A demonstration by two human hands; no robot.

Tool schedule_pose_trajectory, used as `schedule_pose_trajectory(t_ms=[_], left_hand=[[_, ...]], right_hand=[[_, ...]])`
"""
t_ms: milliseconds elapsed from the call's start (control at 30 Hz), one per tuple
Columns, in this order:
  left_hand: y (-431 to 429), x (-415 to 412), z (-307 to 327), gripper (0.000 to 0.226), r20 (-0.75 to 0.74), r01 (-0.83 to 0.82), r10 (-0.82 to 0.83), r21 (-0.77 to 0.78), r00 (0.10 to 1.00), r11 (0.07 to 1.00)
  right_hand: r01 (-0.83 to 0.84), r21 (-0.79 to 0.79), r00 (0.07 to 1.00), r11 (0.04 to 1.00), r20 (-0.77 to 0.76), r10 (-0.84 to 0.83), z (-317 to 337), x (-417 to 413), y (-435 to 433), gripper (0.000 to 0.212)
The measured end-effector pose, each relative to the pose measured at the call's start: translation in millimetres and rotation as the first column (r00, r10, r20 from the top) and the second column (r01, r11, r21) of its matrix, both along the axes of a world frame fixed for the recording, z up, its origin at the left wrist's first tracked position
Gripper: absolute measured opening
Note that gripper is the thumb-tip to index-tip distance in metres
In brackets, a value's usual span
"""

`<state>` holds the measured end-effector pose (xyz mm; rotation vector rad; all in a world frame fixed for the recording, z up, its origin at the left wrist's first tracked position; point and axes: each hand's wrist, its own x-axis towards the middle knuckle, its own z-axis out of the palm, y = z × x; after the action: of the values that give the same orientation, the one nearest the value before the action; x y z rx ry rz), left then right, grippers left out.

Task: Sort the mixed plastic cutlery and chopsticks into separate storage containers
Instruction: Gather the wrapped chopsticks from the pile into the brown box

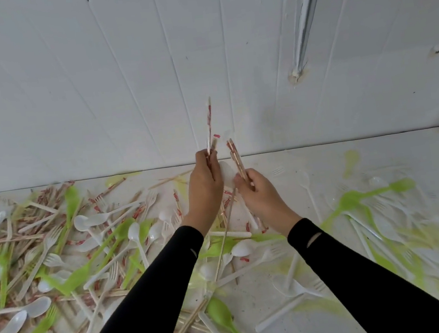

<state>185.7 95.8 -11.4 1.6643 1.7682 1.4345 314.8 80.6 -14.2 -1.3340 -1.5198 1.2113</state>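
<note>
Chopsticks are in both our hands, held up in front of the white panelled wall (88,86), above the far part of the littered white surface (261,313). Our left hand (205,181) has its fingers curled round a thin pair of chopsticks (209,119) that points almost straight up, red print showing along its wrapper. Our right hand (259,197), just beside the left and a little lower, grips a short bundle of chopsticks (235,154) that leans up and slightly left; a narrow gap separates the two hands. A long bare stick (226,230) runs down and left from between the hands toward the surface, and we cannot tell which hand, if either, holds it. Black sleeves (153,302) cover both our forearms to the wrists. Beneath our arms and spreading to the left lies the mixed heap (54,246): white spoons, white forks, green pieces and many more red-wrapped chopsticks, all crossed over one another. A green spoon (222,314) lies between our forearms, with a white spoon (242,247) just beyond it. On the right the pieces lie more thinly and look blurred, among them a green utensil (358,199) whose kind we cannot make out.
</note>
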Motion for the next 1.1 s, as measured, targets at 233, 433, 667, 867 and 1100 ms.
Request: schedule_pose_trajectory(t_ms=[233, 433, 667, 867, 1100], left_hand=[[-0.4, -29.1, 11.2, 0.031, 0.247, -0.105, 0.084, 0.074, 0.965, 0.992], [-25.9, -35.2, -18.3, 0.016, 0.307, -0.094, 0.079, 0.035, 0.948, 0.995], [-36.6, -49.1, -48.6, 0.014, 0.4, 0.048, -0.022, -0.056, 0.916, 0.997], [-16.1, -60.0, -19.6, 0.011, 0.499, -0.114, 0.097, 0.004, 0.861, 0.993], [-4.7, -44.1, -15.6, 0.041, 0.338, -0.2, 0.218, -0.088, 0.916, 0.976]], right_hand=[[0.131, 0.007, 0.928, 0.991, 0.351, -0.125, -7.7, 56.6, 20.6, 0.025], [0.162, 0.01, 0.853, 0.987, 0.501, -0.145, -24.5, 61.1, 13.1, 0.033], [-0.418, -0.295, 0.704, 0.86, 0.494, 0.511, -22.4, 39.3, -8.8, 0.026], [-0.592, -0.241, 0.47, 0.769, 0.672, 0.572, -29.4, 40.4, -28.9, 0.021], [-0.666, -0.161, 0.378, 0.728, 0.769, 0.515, -34.1, 56.5, -40.4, 0.027]])
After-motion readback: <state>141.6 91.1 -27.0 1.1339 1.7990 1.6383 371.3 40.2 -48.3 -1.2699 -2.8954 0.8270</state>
